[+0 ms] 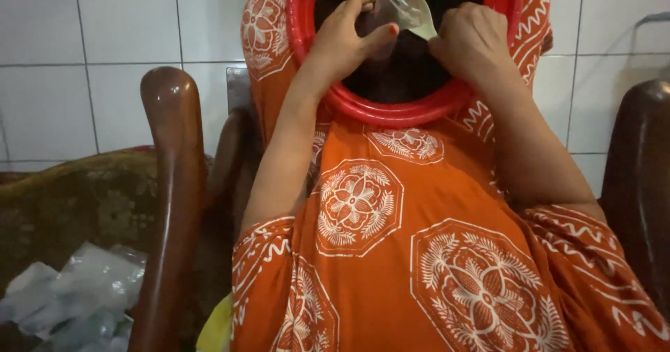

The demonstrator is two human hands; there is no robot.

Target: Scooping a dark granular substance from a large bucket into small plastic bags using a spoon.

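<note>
Red plastic, round and rimmed, the basin [391, 111] rests on our lap over the orange patterned dress [419, 254], its upper part cut by the frame's top edge. Inside it, our left hand [345, 34] and right hand [471, 41] both pinch a small clear plastic bag [405, 6], thumb and fingers closed on it from either side; each grip is tight on the film. The bag sits between the hands, above the basin's dark contents. A brown wooden chair arm [171, 184] stands just beside our left elbow, another [638, 177] at right, narrowing sideways room. Crumpled clear bags [77, 296] lie lower left.
</note>
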